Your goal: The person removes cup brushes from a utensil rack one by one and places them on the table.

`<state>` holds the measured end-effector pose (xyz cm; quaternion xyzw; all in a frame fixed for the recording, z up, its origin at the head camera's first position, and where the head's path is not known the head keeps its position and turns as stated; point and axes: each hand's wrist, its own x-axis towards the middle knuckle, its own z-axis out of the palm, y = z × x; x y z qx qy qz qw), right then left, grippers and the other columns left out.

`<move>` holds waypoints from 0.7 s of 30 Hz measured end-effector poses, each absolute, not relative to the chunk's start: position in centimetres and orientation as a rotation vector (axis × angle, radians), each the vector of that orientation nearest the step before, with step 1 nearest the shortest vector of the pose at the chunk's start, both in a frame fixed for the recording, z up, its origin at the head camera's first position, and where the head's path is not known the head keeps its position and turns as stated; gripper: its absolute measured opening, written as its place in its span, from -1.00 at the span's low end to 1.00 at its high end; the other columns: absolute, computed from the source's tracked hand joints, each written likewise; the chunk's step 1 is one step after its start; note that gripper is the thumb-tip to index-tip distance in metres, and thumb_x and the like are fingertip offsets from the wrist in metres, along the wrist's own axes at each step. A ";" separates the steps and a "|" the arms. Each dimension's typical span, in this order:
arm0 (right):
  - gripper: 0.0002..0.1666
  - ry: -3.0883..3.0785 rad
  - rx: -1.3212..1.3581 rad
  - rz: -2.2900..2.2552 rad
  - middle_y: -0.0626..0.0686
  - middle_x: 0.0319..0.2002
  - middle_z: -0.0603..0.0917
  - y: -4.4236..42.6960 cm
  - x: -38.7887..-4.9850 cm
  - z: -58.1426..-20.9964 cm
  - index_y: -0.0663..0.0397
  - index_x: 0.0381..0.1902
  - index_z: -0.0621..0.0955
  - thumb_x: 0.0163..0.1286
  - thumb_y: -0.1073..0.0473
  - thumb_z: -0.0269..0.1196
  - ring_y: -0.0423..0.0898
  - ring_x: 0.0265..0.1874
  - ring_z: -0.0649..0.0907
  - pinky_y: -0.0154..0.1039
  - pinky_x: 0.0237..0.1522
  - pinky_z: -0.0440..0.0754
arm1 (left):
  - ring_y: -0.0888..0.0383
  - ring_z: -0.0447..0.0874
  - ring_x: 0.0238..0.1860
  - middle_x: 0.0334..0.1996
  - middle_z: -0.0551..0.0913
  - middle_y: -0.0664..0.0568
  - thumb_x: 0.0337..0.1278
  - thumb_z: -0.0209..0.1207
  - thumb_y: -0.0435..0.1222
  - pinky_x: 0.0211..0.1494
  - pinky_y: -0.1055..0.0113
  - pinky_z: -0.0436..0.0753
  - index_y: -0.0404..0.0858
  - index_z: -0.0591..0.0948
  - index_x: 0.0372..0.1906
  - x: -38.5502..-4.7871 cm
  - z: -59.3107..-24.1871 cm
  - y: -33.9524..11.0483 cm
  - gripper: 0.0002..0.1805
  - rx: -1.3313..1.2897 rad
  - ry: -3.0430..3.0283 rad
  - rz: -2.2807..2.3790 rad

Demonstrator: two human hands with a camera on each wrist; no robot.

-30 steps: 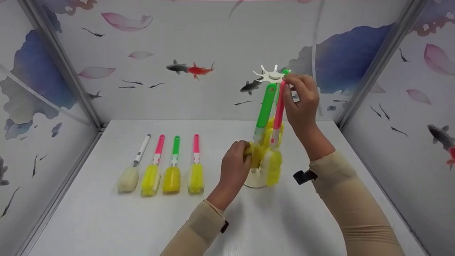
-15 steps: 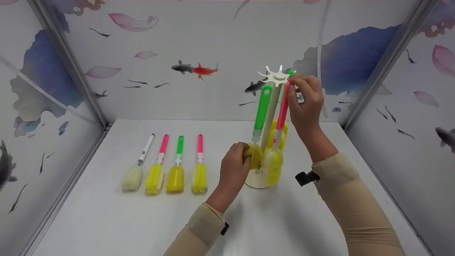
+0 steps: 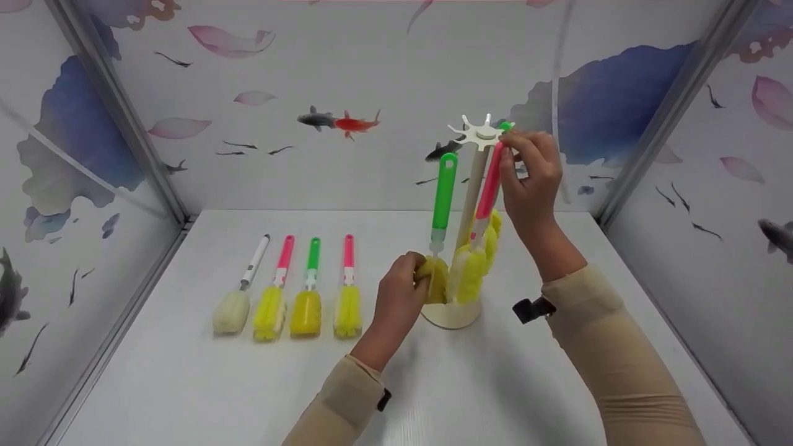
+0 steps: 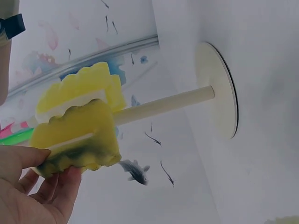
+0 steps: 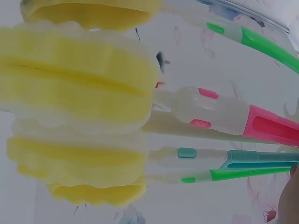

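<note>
My left hand [image 3: 399, 297] pinches the yellow sponge head of a green-handled bottle brush [image 3: 443, 192], which stands upright, left of a rack's pole. In the left wrist view, thumb and fingers press into that sponge [image 4: 79, 135]. The cream rack [image 3: 451, 317] has a round base and a star-shaped top of hook arms. My right hand [image 3: 533, 176] pinches the upper end of a pink-handled bottle brush [image 3: 488, 186] beside the hooks; the fingers hide the exact contact. In the right wrist view, a teal-handled brush [image 5: 243, 156] and another green-handled brush [image 5: 247, 174] hang behind the pink handle [image 5: 273, 126].
Several more brushes lie in a row at the left: a white-handled one [image 3: 232, 310], a pink-handled one [image 3: 270, 310], a green-handled one [image 3: 306, 310] and another pink-handled one [image 3: 348, 310]. Printed panels [image 3: 248, 161] enclose the white table [image 3: 248, 390] at the back and sides.
The left hand has drawn the green-handled brush left and slightly down, away from the hooks. The pink-handled brush's sponge has swung left and up. The right hand has stayed at the rack's top.
</note>
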<state>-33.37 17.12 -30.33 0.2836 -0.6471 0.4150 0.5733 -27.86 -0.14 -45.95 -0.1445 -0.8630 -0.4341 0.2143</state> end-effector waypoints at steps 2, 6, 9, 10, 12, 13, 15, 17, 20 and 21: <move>-0.79 -1.511 0.671 0.978 0.30 -0.31 0.57 17.0 -33.5 -30.3 0.41 -0.27 0.67 0.23 0.42 0.11 0.08 -0.27 0.54 -0.39 -0.20 0.53 | 0.17 0.51 -0.26 -0.27 0.54 0.05 0.21 0.26 -0.41 -0.14 0.45 0.60 -0.26 0.52 -0.11 -28.0 -46.2 -0.4 -0.80 -0.377 -2.419 -1.215; -0.78 -1.499 0.674 0.997 0.31 -0.32 0.57 17.0 -33.5 -30.4 0.42 -0.27 0.66 0.22 0.43 0.10 0.05 -0.27 0.54 -0.39 -0.21 0.52 | 0.16 0.53 -0.25 -0.25 0.55 0.06 0.21 0.27 -0.39 -0.10 0.40 0.61 -0.24 0.52 -0.08 -28.2 -46.9 -0.9 -0.78 -0.310 -2.500 -1.242; -0.78 -1.497 0.667 1.001 0.31 -0.31 0.56 17.1 -33.5 -30.5 0.42 -0.26 0.66 0.22 0.42 0.11 0.03 -0.27 0.54 -0.38 -0.20 0.54 | 0.15 0.54 -0.22 -0.23 0.56 0.06 0.21 0.26 -0.39 -0.05 0.36 0.62 -0.23 0.52 -0.06 -28.3 -47.5 -1.3 -0.77 -0.257 -2.564 -1.254; -0.79 -1.497 0.666 1.001 0.31 -0.31 0.56 17.1 -33.5 -30.6 0.42 -0.26 0.66 0.22 0.43 0.11 0.03 -0.27 0.54 -0.37 -0.21 0.54 | 0.14 0.55 -0.21 -0.22 0.57 0.06 0.22 0.26 -0.39 -0.04 0.35 0.62 -0.22 0.52 -0.06 -28.4 -47.7 -1.4 -0.77 -0.241 -2.583 -1.255; -0.79 -1.493 0.665 1.002 0.32 -0.31 0.56 17.2 -33.5 -30.6 0.42 -0.26 0.66 0.22 0.44 0.12 0.03 -0.27 0.54 -0.38 -0.20 0.54 | 0.13 0.55 -0.19 -0.20 0.58 0.05 0.22 0.26 -0.38 -0.01 0.32 0.62 -0.22 0.52 -0.05 -28.4 -47.9 -1.7 -0.76 -0.216 -2.620 -1.254; -0.79 -1.492 0.664 1.001 0.32 -0.31 0.56 17.2 -33.5 -30.6 0.42 -0.26 0.66 0.22 0.44 0.12 0.03 -0.27 0.54 -0.38 -0.20 0.54 | 0.13 0.55 -0.19 -0.19 0.58 0.05 0.22 0.26 -0.38 0.00 0.31 0.62 -0.21 0.51 -0.05 -28.4 -48.0 -1.8 -0.76 -0.200 -2.641 -1.254; -0.79 -1.488 0.664 1.000 0.32 -0.31 0.56 17.2 -33.5 -30.6 0.43 -0.26 0.66 0.21 0.45 0.12 0.04 -0.27 0.54 -0.40 -0.21 0.53 | 0.12 0.55 -0.18 -0.18 0.58 0.05 0.23 0.25 -0.37 0.01 0.30 0.61 -0.21 0.51 -0.04 -28.5 -48.3 -2.1 -0.76 -0.180 -2.674 -1.253; -0.80 -1.485 0.665 0.999 0.33 -0.31 0.56 17.2 -33.6 -30.5 0.43 -0.26 0.66 0.21 0.45 0.12 0.03 -0.27 0.53 -0.40 -0.21 0.52 | 0.11 0.55 -0.16 -0.15 0.58 0.04 0.24 0.24 -0.37 0.03 0.28 0.60 -0.21 0.50 -0.02 -28.6 -48.5 -2.3 -0.75 -0.165 -2.702 -1.254; -0.79 -1.484 0.671 0.995 0.32 -0.31 0.56 17.0 -33.7 -30.5 0.43 -0.26 0.66 0.21 0.44 0.12 0.03 -0.27 0.53 -0.39 -0.22 0.53 | 0.09 0.55 -0.16 -0.15 0.58 0.03 0.26 0.22 -0.37 0.05 0.26 0.59 -0.22 0.50 0.00 -28.9 -49.0 -2.7 -0.75 -0.154 -2.730 -1.239; -0.79 -1.484 0.675 0.993 0.32 -0.31 0.56 17.0 -33.8 -30.5 0.43 -0.26 0.65 0.21 0.44 0.12 0.03 -0.26 0.53 -0.39 -0.22 0.53 | 0.09 0.55 -0.16 -0.14 0.58 0.02 0.27 0.22 -0.38 0.06 0.25 0.59 -0.22 0.50 0.01 -28.9 -49.1 -2.8 -0.75 -0.148 -2.739 -1.237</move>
